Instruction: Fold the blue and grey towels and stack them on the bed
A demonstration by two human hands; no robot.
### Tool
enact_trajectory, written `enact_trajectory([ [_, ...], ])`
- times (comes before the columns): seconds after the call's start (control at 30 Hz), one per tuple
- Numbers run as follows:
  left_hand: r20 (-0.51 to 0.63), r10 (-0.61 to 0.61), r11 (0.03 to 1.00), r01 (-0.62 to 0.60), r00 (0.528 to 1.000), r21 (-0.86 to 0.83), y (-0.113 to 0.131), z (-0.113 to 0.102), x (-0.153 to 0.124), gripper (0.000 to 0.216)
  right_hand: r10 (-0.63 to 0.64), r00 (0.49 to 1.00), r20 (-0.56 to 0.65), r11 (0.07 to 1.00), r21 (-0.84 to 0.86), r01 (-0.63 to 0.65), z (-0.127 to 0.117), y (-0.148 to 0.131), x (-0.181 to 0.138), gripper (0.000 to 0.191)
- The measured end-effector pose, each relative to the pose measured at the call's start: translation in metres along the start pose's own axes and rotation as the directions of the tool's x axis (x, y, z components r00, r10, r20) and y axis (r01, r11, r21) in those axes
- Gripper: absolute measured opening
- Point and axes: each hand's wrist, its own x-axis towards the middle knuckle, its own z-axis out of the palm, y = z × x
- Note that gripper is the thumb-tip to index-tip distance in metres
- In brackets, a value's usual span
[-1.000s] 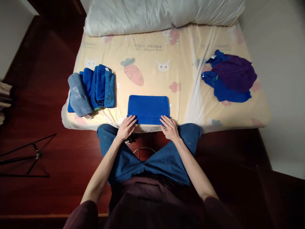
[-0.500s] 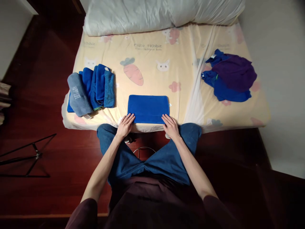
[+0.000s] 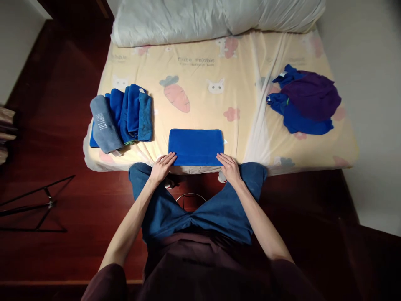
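Observation:
A folded blue towel [image 3: 196,144], a neat rectangle, lies flat at the near edge of the bed [image 3: 194,100]. On its near left corner rests my left hand [image 3: 162,166], fingers stretched out over the cloth. My right hand [image 3: 230,168] touches the near right corner in the same way, fingers extended. Both thumbs are hard to make out. A small white tag [image 3: 224,142] sticks out at the towel's right side.
Left on the bed are several rolled blue towels [image 3: 125,110] and a grey-blue roll [image 3: 105,125] lettered "HAPPY LIFE". A crumpled pile of blue and purple cloths [image 3: 310,96] lies right. A pale quilt [image 3: 213,21] spans the back. Black stand legs [image 3: 46,205] are on the floor.
The folded blue towel has slid slightly toward me, with both hands at its near corners. My right hand has shifted a little outward. The view has drifted slightly.

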Motion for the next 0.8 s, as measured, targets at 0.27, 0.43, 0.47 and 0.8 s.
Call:
enact_trajectory([
  [0.27, -0.128, -0.073, 0.959, 0.034, 0.989, -0.283, -0.015, 0.004, -0.001, 0.052, 0.198, 0.974, -0.107, 0.958, 0.231, -0.170, 0.001, 0.000, 0.002, 0.060],
  [0.43, -0.227, -0.298, 0.913, 0.207, 0.927, -0.353, -0.013, 0.002, 0.005, 0.032, 0.386, 0.906, -0.175, 0.884, 0.350, -0.309, 0.007, 0.009, 0.006, 0.032],
  [0.47, -0.237, -0.339, 0.898, 0.238, 0.911, -0.369, -0.013, 0.002, 0.005, 0.032, 0.417, 0.891, -0.178, 0.868, 0.367, -0.334, 0.009, 0.012, 0.006, 0.030],
  [0.8, -0.202, -0.495, 0.741, 0.289, 0.845, -0.606, -0.010, 0.009, 0.008, 0.044, 0.489, 0.841, -0.232, 0.825, 0.435, -0.360, 0.022, 0.020, 0.011, 0.043],
])
